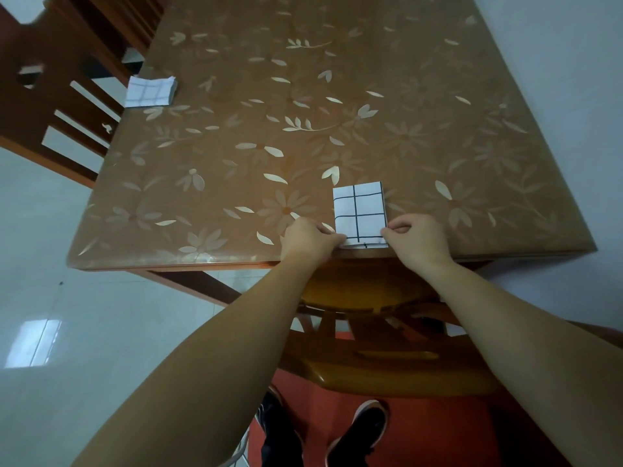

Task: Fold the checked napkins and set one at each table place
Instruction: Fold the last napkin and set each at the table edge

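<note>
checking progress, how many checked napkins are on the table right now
2: the near-edge napkin, pinched by the left hand and right hand; the left-edge napkin, maybe a stack hiding more.

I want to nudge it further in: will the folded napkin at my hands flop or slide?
The folded napkin lies flat with crisp edges, so it probably keeps its shape. Thin and light-looking, it likely slides on the glossy table cover. Layers at its near edge may reopen.
</note>
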Demonstrator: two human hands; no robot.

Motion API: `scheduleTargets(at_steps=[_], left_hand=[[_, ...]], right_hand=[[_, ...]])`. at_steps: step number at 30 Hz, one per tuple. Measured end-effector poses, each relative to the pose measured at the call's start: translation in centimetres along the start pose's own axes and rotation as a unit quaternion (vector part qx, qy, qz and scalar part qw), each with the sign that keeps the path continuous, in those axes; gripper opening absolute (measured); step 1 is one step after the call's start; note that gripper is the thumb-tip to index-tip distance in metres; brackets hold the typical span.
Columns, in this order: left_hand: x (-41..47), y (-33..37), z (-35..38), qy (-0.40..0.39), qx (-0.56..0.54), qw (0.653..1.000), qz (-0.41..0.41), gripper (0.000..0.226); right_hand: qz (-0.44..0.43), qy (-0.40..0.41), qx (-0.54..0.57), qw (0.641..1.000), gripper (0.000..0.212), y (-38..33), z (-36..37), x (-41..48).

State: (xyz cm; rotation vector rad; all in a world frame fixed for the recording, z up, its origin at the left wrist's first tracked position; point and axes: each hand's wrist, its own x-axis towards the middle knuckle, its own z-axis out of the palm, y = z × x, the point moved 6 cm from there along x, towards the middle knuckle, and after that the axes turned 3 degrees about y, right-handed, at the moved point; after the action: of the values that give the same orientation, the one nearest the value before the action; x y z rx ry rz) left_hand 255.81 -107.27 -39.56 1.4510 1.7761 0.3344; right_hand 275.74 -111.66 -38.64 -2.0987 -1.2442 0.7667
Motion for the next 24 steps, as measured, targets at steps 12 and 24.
scheduleTargets(at_steps=[12, 24], left_hand=[[-0.19, -0.36, 0.02, -0.004, 0.031, 0.999, 0.005, 0.021], [-0.57, -0.28, 0.01, 0.000, 0.038, 0.999, 0.011, 0.022]], right_hand=[[0.005, -0.026, -0.010, 1.000, 0.017, 0.26, 0.41, -0.03], [0.007, -0.024, -0.013, 1.000, 0.020, 0.15, 0.34, -0.13]])
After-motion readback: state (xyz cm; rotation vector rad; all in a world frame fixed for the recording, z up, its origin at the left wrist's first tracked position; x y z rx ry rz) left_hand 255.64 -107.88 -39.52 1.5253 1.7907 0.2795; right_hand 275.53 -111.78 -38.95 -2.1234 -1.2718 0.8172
